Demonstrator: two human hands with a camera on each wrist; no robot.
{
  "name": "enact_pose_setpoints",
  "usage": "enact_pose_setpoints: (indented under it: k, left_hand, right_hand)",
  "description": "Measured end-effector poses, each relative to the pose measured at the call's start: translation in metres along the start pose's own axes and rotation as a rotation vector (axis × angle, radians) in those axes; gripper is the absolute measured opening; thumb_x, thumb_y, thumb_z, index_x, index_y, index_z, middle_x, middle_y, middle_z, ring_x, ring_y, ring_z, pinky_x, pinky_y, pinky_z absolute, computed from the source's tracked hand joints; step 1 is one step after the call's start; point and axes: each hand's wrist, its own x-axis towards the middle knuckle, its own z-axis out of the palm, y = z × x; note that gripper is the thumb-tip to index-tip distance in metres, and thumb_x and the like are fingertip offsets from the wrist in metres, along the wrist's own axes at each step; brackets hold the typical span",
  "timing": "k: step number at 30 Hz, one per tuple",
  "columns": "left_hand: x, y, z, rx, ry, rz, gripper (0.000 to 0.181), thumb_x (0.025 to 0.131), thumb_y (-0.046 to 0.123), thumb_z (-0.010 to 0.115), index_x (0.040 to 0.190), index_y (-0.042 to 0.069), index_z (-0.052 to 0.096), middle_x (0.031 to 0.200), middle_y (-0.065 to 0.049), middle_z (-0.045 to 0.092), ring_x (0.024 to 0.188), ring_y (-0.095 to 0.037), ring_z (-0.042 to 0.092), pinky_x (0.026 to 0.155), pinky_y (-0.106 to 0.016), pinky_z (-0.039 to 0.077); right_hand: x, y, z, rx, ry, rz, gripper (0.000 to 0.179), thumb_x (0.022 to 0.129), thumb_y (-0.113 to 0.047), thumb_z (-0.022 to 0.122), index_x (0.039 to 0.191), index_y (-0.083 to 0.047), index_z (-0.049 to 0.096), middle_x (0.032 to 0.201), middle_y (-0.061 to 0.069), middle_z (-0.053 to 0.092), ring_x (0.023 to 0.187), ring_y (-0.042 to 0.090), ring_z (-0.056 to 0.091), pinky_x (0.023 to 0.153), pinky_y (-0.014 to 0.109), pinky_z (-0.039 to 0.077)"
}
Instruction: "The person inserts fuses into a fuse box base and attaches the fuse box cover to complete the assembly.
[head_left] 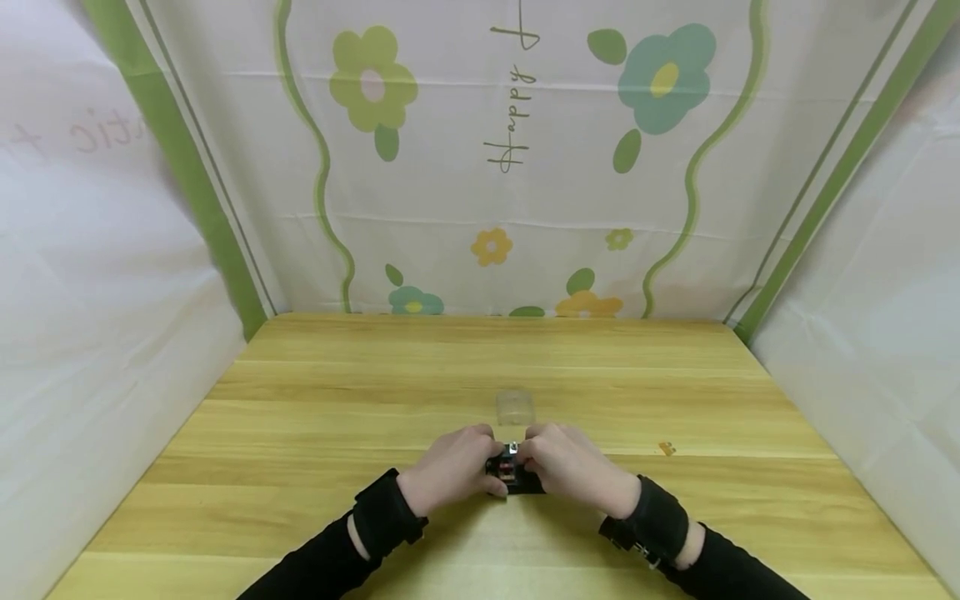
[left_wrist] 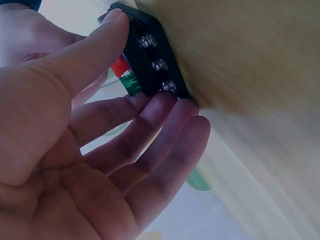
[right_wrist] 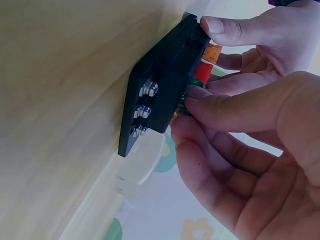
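A black fuse box [head_left: 534, 484] with metal screw terminals [right_wrist: 142, 111] along its side sits on the wooden table between the hands. My left hand [head_left: 452, 468] holds it, thumb on one end and fingertips along the other side. In a row on top stand colored blade fuses: an orange fuse [right_wrist: 212, 53], a red fuse [right_wrist: 202, 72] and a green fuse [left_wrist: 131, 84]. The thumb and forefinger of my right hand [head_left: 576, 468] pinch at the green fuse, partly covering it. Another bit of orange shows by those fingertips; its kind is hidden.
Just beyond the hands lies a clear plastic cover [head_left: 515, 407]. To the right, small orange pieces [head_left: 667, 448] lie on the wooden table [head_left: 300, 433]. White cloth with printed flowers [head_left: 663, 81] hangs at the back, and more cloth hangs on both sides.
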Motion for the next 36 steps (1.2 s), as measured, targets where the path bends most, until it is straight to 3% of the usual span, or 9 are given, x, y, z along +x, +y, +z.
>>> enact_pose_setpoints:
  k: [18,24,36]
  left_hand:
    - [0.0009,-0.0016,-0.0014,0.002,0.003,0.014,0.027,0.077,0.037,0.083,0.092,0.016,0.072,0.076,0.008,0.047,0.063,-0.007,0.043,0.053,-0.021,0.036]
    - [0.0003,-0.0018,-0.0014,-0.01,-0.002,0.006,0.027,0.078,0.037,0.083,0.094,0.017,0.073,0.077,0.008,0.047,0.063,-0.007,0.043,0.054,-0.02,0.036]
    - [0.0014,-0.0013,-0.0019,-0.024,-0.012,-0.007,0.027,0.077,0.037,0.083,0.092,0.017,0.073,0.077,0.008,0.047,0.063,-0.007,0.044,0.054,-0.021,0.038]
  right_hand:
    - [0.0,0.0019,-0.0079,0.049,-0.058,-0.01,0.016,0.083,0.003,0.074,0.086,-0.013,0.077,0.076,-0.005,0.058,0.06,0.0,0.045,0.053,0.017,0.039]
    - [-0.0009,0.0034,-0.0075,0.068,-0.048,-0.017,0.021,0.083,0.005,0.072,0.088,-0.014,0.078,0.074,-0.006,0.056,0.058,-0.001,0.041,0.051,0.017,0.035]
    - [0.0016,0.0043,-0.0048,0.052,-0.036,-0.004,0.02,0.079,0.008,0.073,0.082,-0.011,0.077,0.074,-0.005,0.059,0.061,0.0,0.048,0.053,0.016,0.041]
